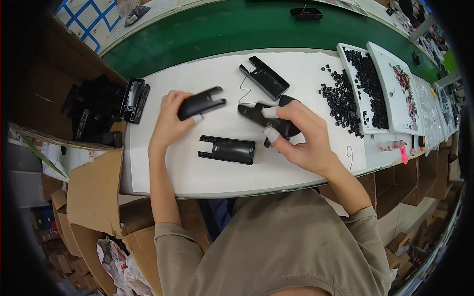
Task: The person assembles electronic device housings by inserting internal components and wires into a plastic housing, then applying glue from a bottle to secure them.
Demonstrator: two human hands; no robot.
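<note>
Partway, I judge: one notched black shell [201, 103] in hand, others left.
My left hand [173, 114] clasps it; right hand [307, 138] grips a blurred black part [251, 115]. Open shell [229, 150] between grips, nearer me; second open shell [269, 80] beyond right grip. Finished pieces: can't confirm.

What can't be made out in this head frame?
Head view:
- black part at the right hand: motion blur, partly covered by that hand
- gripped end of the black casing: behind the left hand, blurred
- cardboard box bottom: buried under dark heaped parts
- reddish bits at right: too small to identify
</note>
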